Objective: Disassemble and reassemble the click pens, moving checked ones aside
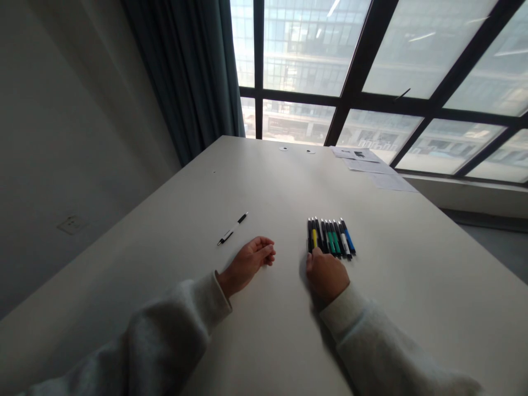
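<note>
A row of pens (331, 237) lies side by side on the white table, with black, yellow, green, white and blue barrels. My right hand (327, 275) is at the near end of the row's left side. Its fingers are closed at the lower end of the yellow pen (314, 238), and the fingertips partly hide the pens there. To the left, my left hand (249, 263) rests on the table, fingers curled loosely together and nothing visible in them. Just beyond it a single white-and-black pen (233, 229) lies at a slant, apart from the row.
The white table (280, 187) stretches toward a large window (305, 49). Printed papers (363, 162) lie at its far right edge. Two small round fittings (284, 149) are near the far edge. A dark curtain (193, 71) and a wall with a socket (73, 224) stand left.
</note>
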The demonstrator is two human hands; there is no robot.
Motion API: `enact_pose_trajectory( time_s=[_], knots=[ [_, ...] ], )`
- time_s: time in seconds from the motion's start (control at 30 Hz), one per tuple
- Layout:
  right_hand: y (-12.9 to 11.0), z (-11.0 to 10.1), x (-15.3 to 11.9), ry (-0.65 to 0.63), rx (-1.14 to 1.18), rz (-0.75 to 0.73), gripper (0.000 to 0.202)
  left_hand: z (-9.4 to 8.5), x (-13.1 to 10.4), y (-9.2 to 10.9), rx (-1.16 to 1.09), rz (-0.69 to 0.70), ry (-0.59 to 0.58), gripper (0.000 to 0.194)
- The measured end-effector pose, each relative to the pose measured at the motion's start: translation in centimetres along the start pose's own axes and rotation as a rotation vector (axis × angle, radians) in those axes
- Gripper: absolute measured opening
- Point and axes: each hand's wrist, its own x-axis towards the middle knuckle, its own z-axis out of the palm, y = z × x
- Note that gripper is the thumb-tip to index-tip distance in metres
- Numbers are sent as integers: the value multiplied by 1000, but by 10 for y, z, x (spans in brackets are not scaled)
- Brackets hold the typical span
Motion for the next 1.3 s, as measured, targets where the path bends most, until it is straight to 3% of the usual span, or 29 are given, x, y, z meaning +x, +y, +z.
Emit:
enact_pose_trajectory(
  time_s=[0.83,1.1,1.3],
  knots=[
    [-1,3,-2,6,-25,-4,21,0,0,0,12,1,-25,34],
    [-4,7,-10,70,-40,-137,17,1,0,0,32,10,-23,34],
    [0,10,-6,98,-64,-187,36,1,0,0,59,13,-25,32]
  ],
)
